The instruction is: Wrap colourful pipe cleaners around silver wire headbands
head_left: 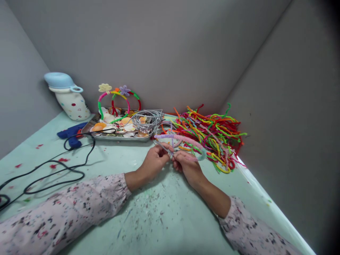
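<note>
We see the pastel hoop [187, 140] raised just above the pale green table [164, 219], between both hands, its lilac, pink and pale blue wrapping arching away from us. The left hand [156, 157] pinches at the hoop's near side, where a stretch of grey wire looks bare; exactly what lies between its fingertips we cannot tell. The right hand [187, 164] grasps the wrapped pink part, its fingers bunched beside the left's, probably so that one steadies the ring while the other works it. Behind, the heap of pipe cleaners [209, 131] lies near the right hand, we think for easy reach. The coil of silver wire [148, 119] rests on the metal tray [122, 139], and two flowered hoops [100, 106] stand there too, perhaps to keep them out of the way. Left of the tray lies a blue glue gun [72, 132], its black cable [79, 173] looping loosely, with a blue-capped bottle [73, 102] by the wall.
</note>
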Tool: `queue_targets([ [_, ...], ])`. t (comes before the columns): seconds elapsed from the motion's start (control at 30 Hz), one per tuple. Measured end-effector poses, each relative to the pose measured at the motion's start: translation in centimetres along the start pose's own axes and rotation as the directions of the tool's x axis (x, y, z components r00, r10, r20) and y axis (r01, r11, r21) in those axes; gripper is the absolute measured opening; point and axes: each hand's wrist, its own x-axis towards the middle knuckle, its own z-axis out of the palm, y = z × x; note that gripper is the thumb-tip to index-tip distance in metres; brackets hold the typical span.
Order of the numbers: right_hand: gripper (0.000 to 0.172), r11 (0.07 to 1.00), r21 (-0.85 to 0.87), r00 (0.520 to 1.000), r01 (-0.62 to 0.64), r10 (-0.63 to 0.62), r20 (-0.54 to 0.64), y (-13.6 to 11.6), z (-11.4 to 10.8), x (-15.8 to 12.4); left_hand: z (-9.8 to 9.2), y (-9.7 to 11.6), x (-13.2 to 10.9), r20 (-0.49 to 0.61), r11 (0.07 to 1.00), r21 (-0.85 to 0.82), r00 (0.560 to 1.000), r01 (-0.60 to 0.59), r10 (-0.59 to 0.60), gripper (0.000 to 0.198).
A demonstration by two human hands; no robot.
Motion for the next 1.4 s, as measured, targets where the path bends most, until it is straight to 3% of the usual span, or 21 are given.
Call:
queue_targets([
  [0.17,0.016,1.000,-0.001,1.000,-0.008,0.008,0.002,0.02,-0.03,0.00,0.12,0.28,-0.03,-0.005,0.999,0.000,0.999,0.034,-0.034,0.016],
  [1.4,0.015,1.000,-0.028,0.999,-0.011,0.010,-0.037,-0.19,0.34,-0.02,-0.03,0.95,-0.16,-0.014,0.960,0.275,0.999,-0.047,0.053,0.015],
])
